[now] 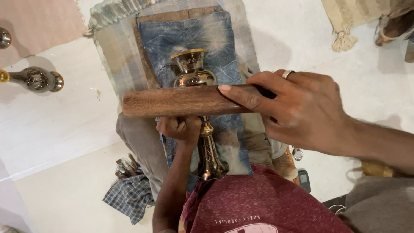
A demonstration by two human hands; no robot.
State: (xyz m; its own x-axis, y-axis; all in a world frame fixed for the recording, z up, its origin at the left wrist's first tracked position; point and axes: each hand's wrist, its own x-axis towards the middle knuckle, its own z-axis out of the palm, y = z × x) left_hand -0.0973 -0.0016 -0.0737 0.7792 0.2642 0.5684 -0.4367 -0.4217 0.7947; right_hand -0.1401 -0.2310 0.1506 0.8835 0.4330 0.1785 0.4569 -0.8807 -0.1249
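Across the lap: right hand, fingers curled around wooden block, thumb flat along it; left hand fisted on brass vase stem, over denim cloth.

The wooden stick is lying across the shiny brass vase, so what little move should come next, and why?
Probably bring the wooden stick, gripped by the right hand, gently down onto the brass vase. It sits across the vase's body, and the left hand grips the stem below.

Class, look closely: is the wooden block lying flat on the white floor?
No: the right hand holds the wooden block up across the brass vase.
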